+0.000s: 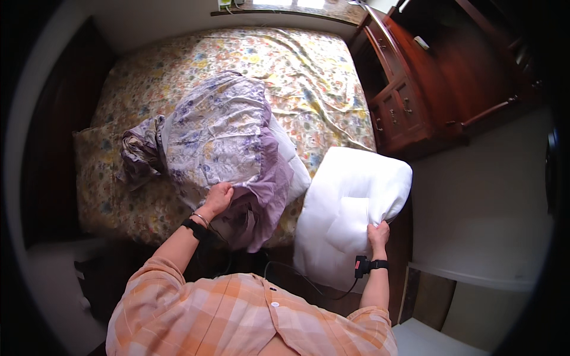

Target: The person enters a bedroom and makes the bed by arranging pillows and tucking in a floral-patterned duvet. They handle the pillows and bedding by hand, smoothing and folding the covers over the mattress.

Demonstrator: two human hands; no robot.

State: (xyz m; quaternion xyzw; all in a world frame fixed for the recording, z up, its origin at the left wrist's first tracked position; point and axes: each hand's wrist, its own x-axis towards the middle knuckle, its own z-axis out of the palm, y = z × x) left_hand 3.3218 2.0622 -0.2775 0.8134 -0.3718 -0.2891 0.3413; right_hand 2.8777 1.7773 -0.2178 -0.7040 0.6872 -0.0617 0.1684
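My left hand (pixel 218 198) grips the near edge of a purple-and-white floral pillowcase (pixel 218 129) with a mauve ruffled border. Part of a white pillow (pixel 296 175) sticks out from beneath its right side. My right hand (pixel 378 233) pinches the right side of a second white pillow (pixel 334 222), which has a stitched square at its middle and hangs partly over the bed's near right edge. A bunched piece of similar floral cloth (pixel 141 149) lies against the left of the pillowcase.
The bed (pixel 147 80) has a floral sheet with creases at the right. A dark red wooden cabinet (pixel 414 107) stands along its right side, and a window sill (pixel 285 11) is at the far end. A black cable (pixel 307 278) runs from my right wrist across my front.
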